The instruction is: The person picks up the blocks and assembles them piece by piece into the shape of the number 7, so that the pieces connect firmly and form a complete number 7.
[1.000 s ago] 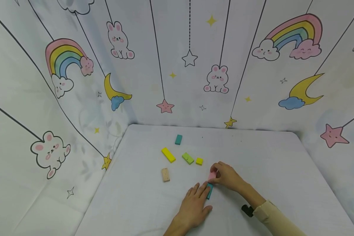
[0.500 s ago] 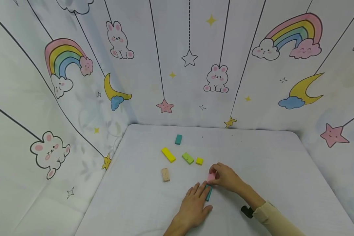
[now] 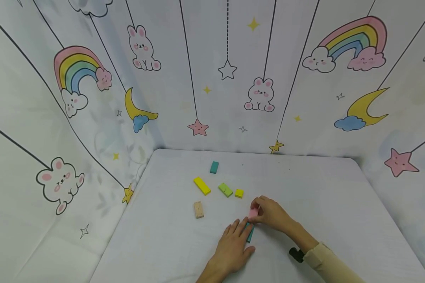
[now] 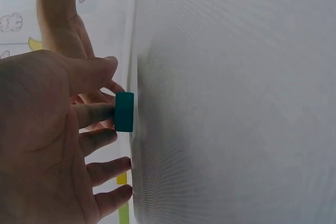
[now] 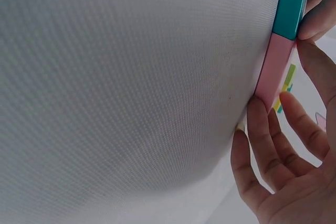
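Note:
Near the front of the table, a pink block [image 3: 253, 213] and a teal block [image 3: 250, 234] lie end to end. In the right wrist view the pink block's end meets the teal one with no visible gap. My right hand [image 3: 273, 214] pinches the pink block between thumb and fingers. On the near side, my left hand [image 3: 231, 247] lies with its fingers spread and fairly straight. Its fingertips touch the teal block's left side and cover part of it. The left wrist view shows the teal block's near end [image 4: 124, 112] at the fingertips.
Beyond the hands lie a yellow block [image 3: 202, 186], a green block [image 3: 225, 190], a small yellow block [image 3: 239, 193], a plain wooden block [image 3: 198, 210] and another teal block [image 3: 214, 167]. A patterned curtain [image 3: 230, 98] stands behind the white table [image 3: 322, 188].
The pink and teal blocks have slid slightly toward the front and left together, with my right hand following. My left hand has stayed nearly still.

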Demonstrator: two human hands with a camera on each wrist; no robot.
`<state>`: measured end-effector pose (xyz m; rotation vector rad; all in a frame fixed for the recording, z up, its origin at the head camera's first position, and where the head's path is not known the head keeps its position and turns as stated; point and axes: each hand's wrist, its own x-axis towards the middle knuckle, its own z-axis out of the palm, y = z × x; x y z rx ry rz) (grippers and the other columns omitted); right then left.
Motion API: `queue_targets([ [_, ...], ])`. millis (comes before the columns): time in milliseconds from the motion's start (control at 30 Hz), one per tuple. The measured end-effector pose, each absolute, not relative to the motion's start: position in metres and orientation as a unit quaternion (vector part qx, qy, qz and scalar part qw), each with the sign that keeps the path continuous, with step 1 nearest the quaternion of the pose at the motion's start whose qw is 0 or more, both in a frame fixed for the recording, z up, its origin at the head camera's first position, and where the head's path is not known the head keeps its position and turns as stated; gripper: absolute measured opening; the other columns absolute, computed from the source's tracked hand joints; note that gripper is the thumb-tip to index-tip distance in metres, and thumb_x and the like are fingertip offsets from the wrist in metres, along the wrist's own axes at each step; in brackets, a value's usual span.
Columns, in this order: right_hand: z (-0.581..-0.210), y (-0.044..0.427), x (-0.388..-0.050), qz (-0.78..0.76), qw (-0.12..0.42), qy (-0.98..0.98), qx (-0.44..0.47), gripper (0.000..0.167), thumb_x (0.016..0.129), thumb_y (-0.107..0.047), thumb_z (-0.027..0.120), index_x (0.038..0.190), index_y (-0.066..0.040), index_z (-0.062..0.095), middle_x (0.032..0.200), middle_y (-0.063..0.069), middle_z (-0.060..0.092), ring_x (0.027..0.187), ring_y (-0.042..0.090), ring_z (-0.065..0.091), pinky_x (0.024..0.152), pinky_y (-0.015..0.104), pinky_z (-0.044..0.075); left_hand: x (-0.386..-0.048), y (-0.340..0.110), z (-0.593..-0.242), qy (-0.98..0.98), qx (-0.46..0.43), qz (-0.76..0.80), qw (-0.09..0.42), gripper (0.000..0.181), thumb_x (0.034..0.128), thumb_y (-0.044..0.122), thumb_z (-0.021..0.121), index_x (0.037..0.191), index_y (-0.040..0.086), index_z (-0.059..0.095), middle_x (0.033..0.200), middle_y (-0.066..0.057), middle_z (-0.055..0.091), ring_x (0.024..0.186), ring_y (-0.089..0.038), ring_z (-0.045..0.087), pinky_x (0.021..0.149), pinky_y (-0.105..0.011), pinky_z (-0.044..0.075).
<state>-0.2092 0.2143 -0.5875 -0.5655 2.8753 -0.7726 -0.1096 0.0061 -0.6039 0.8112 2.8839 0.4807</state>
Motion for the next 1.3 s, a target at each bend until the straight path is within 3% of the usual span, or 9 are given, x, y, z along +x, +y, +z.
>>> queue_targets([
  [600,-0.5855,0.2145,-0.2073,-0.256,0.061,0.945,-0.196,0.041,0.078,-0.04,0.092,0.104,-0.017,0.069,0.095,-0.006,0.061,0.081,0.01,0.055,0.068,0.025,0.049,-0.1103,0.0064,-0.6057,0.947,0.265,0.17,0.06,0.069,0.1042,0.05,0.057,0.163,0.022,0.037,0.173,0.001,0.023,0.155,-0.03,0.031,0.121,-0.054,0.035],
  [900,-0.5843,0.2149,-0.206,-0.264,0.064,0.942,-0.198,0.038,0.079,-0.032,0.092,0.106,-0.017,0.069,0.095,-0.007,0.061,0.082,0.01,0.057,0.069,0.025,0.05,-0.1106,0.0067,-0.605,0.947,0.269,0.169,0.057,0.068,0.1042,0.05,0.057,0.163,0.023,0.036,0.173,0.0,0.023,0.155,-0.03,0.031,0.121,-0.054,0.035],
  [1300,-0.583,0.223,-0.2078,-0.283,0.076,0.939,-0.182,0.066,0.08,-0.046,0.089,0.133,-0.015,0.063,0.114,-0.001,0.065,0.086,0.009,0.061,0.072,0.027,0.053,-0.1109,0.0094,-0.6012,0.947,0.27,0.168,0.052,0.069,0.1043,0.05,0.057,0.163,0.021,0.037,0.173,0.0,0.022,0.155,-0.031,0.031,0.12,-0.054,0.036],
])
